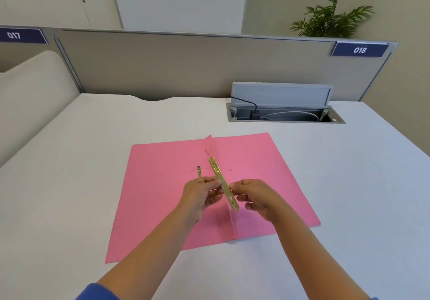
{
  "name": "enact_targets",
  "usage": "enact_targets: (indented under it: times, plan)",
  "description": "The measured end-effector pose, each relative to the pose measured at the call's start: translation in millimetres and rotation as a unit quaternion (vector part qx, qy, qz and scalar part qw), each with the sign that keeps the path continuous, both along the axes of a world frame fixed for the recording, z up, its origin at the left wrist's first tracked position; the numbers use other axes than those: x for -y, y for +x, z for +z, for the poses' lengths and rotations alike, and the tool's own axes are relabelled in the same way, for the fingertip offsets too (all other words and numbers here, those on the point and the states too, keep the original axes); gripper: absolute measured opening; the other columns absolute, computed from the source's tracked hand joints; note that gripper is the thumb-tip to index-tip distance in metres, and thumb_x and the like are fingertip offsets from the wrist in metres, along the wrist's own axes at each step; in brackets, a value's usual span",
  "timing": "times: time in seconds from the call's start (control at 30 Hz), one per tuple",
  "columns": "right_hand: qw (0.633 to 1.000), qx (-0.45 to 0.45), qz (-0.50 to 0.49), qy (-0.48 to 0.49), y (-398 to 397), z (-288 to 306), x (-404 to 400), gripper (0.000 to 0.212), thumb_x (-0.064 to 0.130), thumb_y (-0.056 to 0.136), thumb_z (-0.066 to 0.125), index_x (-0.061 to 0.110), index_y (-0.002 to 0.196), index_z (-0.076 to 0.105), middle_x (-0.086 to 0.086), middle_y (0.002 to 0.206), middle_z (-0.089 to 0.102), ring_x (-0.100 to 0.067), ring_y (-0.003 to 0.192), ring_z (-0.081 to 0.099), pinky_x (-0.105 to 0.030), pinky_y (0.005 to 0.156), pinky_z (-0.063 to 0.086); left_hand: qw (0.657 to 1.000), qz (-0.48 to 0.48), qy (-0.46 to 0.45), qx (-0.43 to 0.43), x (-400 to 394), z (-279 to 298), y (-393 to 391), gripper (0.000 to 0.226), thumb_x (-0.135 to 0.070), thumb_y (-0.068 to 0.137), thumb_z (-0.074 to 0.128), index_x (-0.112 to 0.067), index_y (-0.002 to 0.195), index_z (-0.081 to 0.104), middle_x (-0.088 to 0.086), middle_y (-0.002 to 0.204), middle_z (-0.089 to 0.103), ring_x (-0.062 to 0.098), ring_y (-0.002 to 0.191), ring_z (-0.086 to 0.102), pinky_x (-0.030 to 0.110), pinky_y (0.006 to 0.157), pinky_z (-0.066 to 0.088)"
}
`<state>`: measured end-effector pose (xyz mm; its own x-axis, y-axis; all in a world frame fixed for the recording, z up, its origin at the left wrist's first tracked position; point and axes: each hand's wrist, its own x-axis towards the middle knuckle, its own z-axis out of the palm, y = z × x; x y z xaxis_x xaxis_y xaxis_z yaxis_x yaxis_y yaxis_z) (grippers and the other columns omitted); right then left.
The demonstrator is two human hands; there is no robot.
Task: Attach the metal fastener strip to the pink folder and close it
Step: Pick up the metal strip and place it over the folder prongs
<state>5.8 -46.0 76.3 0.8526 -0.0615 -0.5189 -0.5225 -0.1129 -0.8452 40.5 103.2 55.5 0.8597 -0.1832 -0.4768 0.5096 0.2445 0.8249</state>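
Observation:
The pink folder (pixel 162 197) lies open and flat on the white desk, its centre fold running away from me. Above the fold I hold a gold metal fastener strip (pixel 218 174) slightly off the paper, tilted from upper left to lower right. My left hand (pixel 201 193) pinches its middle from the left, and my right hand (pixel 254 198) pinches it from the right. A thin metal prong (pixel 199 171) sticks out past my left fingers; whether it rests on the left flap or is held, I cannot tell. A small hole (pixel 230 169) shows in the right flap.
An open cable box (pixel 285 111) with a raised lid, a plug and wires sits in the white desk (pixel 69 183) behind the folder. A beige partition (pixel 186 66) labelled 017 and 018 closes the back edge. A plant (pixel 330 17) stands behind it.

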Motion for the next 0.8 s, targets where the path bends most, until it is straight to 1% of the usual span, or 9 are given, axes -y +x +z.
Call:
enact_targets:
  times: [0.13,0.33,0.4,0.43,0.5,0.57,0.67,0.73,0.8]
  plan:
    - [1.000,0.015,-0.006,0.026,13,3,-16,0.010,0.010,0.085,0.061,0.008,0.081,0.069,-0.002,0.065,0.066,-0.006,0.055,0.057,-0.019,0.052,0.037,1.000,-0.009,0.014,-0.002,-12,0,6,0.006,0.003,0.078,0.063,-0.002,0.081,0.066,0.010,0.064,0.067,0.013,0.048,0.064,0.022,0.051,0.056]
    - [1.000,0.025,-0.014,0.006,30,7,-30,0.010,0.007,0.085,0.061,0.007,0.078,0.068,-0.006,0.068,0.064,-0.009,0.058,0.056,-0.016,0.052,0.044,0.999,-0.025,0.024,0.004,-24,-1,25,0.007,0.003,0.078,0.064,-0.001,0.082,0.067,0.011,0.064,0.067,0.013,0.046,0.062,0.022,0.048,0.055]
    - [0.999,0.026,-0.022,-0.004,37,9,-33,0.010,0.006,0.084,0.061,0.001,0.087,0.070,-0.007,0.068,0.063,-0.011,0.059,0.056,-0.016,0.053,0.046,0.999,-0.035,0.018,0.003,-26,-1,33,0.005,0.001,0.078,0.064,-0.001,0.082,0.067,0.008,0.059,0.068,0.013,0.046,0.062,0.022,0.047,0.054]
    - [0.999,0.030,-0.031,-0.007,41,10,-34,0.015,0.006,0.084,0.061,-0.003,0.093,0.069,-0.008,0.068,0.063,-0.012,0.059,0.055,-0.017,0.054,0.046,0.999,-0.035,0.015,0.004,-27,-1,38,0.003,-0.002,0.079,0.065,-0.002,0.080,0.068,0.007,0.058,0.068,0.013,0.048,0.063,0.022,0.047,0.054]
    - [0.997,0.038,-0.058,-0.015,49,12,-34,0.023,0.006,0.084,0.062,-0.008,0.101,0.067,-0.009,0.068,0.062,-0.013,0.058,0.054,-0.017,0.054,0.046,1.000,-0.021,0.021,0.011,-29,-2,49,0.004,-0.007,0.079,0.066,-0.004,0.079,0.068,0.007,0.064,0.069,0.015,0.054,0.063,0.023,0.049,0.054]
    - [0.995,0.044,-0.084,-0.019,57,15,-33,0.023,0.005,0.084,0.062,-0.009,0.102,0.067,-0.009,0.067,0.061,-0.012,0.057,0.053,-0.017,0.053,0.046,0.999,0.004,0.038,0.024,-30,-5,62,0.004,-0.005,0.079,0.064,-0.005,0.083,0.066,0.008,0.073,0.067,0.016,0.060,0.060,0.023,0.051,0.053]
    - [0.993,0.046,-0.106,-0.026,68,17,-31,0.022,0.003,0.084,0.061,-0.010,0.101,0.066,-0.009,0.065,0.059,-0.012,0.056,0.051,-0.016,0.051,0.045,0.996,0.024,0.071,0.048,-26,-13,79,0.020,0.003,0.079,0.060,-0.002,0.098,0.063,0.011,0.079,0.061,0.018,0.062,0.055,0.027,0.058,0.048]
    - [0.993,0.044,-0.107,-0.036,74,18,-31,0.021,0.003,0.084,0.061,-0.009,0.101,0.066,-0.008,0.065,0.058,-0.012,0.055,0.050,-0.016,0.049,0.044,0.993,0.015,0.100,0.066,-21,-19,89,0.028,0.004,0.079,0.059,-0.001,0.107,0.060,0.009,0.074,0.059,0.018,0.059,0.053,0.030,0.057,0.046]
    - [0.993,0.040,-0.104,-0.040,80,18,-32,0.021,0.002,0.085,0.060,-0.010,0.101,0.066,-0.008,0.064,0.057,-0.012,0.054,0.049,-0.017,0.050,0.044,0.989,-0.001,0.122,0.083,-15,-22,96,0.031,0.003,0.080,0.057,-0.003,0.111,0.060,0.007,0.068,0.057,0.017,0.052,0.053,0.027,0.050,0.045]
